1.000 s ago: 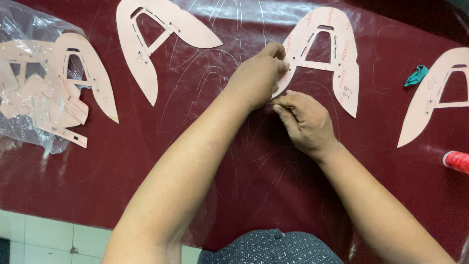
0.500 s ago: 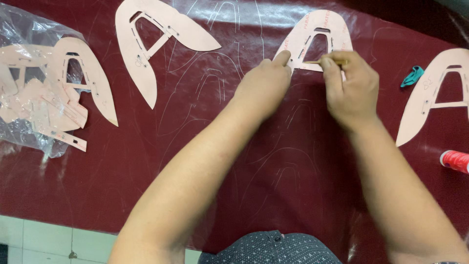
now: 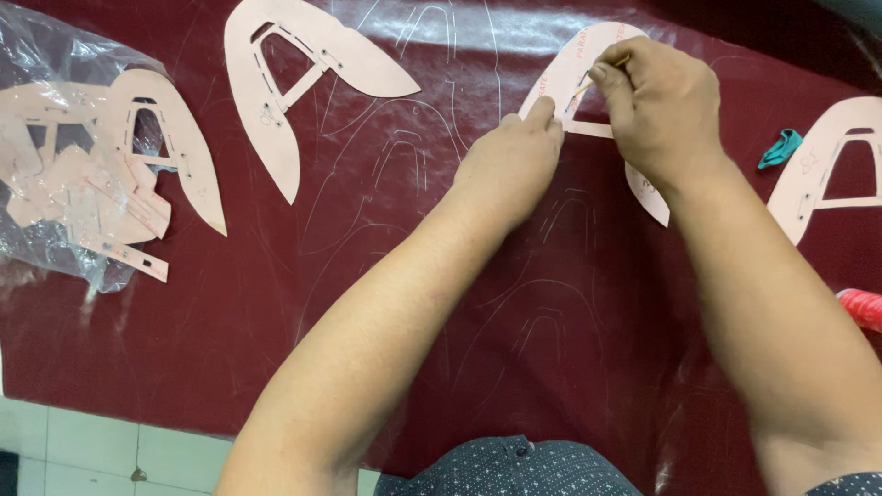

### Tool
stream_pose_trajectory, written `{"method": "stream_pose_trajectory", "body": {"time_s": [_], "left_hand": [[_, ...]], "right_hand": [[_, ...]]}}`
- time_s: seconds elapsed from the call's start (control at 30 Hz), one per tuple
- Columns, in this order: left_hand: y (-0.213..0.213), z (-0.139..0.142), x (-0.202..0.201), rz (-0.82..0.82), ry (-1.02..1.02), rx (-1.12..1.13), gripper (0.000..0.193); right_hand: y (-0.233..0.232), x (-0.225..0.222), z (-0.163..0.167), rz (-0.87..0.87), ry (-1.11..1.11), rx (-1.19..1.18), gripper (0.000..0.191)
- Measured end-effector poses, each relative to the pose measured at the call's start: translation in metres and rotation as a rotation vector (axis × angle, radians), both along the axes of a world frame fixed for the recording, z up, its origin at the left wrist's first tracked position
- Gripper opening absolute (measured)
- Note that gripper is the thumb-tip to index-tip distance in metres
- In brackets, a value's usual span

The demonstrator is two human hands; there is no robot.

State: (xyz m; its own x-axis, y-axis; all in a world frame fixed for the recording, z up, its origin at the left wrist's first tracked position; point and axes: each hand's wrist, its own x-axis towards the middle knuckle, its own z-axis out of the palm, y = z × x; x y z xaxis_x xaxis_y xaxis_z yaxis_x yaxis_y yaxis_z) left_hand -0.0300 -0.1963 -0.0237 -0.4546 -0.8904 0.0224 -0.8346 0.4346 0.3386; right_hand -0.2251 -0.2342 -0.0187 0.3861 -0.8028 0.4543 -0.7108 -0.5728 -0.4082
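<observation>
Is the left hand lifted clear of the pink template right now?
No, the left hand presses its fingertips on the edge of the pink template while the right hand holds a thin tool.

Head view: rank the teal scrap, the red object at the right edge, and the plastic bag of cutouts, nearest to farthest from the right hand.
From the right hand:
1. Teal scrap, just to its right.
2. Red object, at the right edge, lower down.
3. Plastic bag of cutouts, far left.

Right hand (image 3: 663,108) covers middle of pink template (image 3: 581,57); thin tool (image 3: 602,73) mostly hidden in fingers (kind unclear). Red object (image 3: 862,308) cut by right edge.
</observation>
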Motion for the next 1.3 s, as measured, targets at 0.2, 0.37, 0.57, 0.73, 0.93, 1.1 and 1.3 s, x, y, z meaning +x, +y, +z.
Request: {"method": "stream_pose_trajectory", "body": {"time_s": [0.2,0.37,0.57,0.73,0.93,1.1,1.3], "left_hand": [[-0.006,0.003,-0.003,-0.015,0.021,0.008,0.029],[-0.008,0.007,-0.011,0.016,-0.023,0.084,0.031],[-0.011,0.010,-0.014,0.031,-0.006,0.087,0.046],[-0.010,0.009,-0.017,0.003,-0.164,0.101,0.046],[-0.013,0.004,-0.018,-0.034,-0.232,-0.029,0.041],[-0.013,0.005,-0.019,-0.025,-0.240,0.005,0.033],[-0.014,0.009,-0.019,-0.007,-0.220,0.015,0.034]], "right_hand": [[-0.005,-0.005,0.003,-0.053,-0.074,0.101,0.009],[-0.011,-0.009,0.002,-0.011,-0.041,0.021,0.009],[-0.017,-0.005,0.005,-0.023,-0.042,0.022,0.008],[-0.023,-0.006,0.010,-0.015,0.011,-0.108,0.008],[-0.024,-0.009,0.009,-0.032,-0.079,-0.128,0.009],[-0.022,-0.008,0.006,-0.030,-0.115,-0.061,0.007],[-0.020,-0.017,0.010,-0.062,0.109,-0.256,0.006]]}}
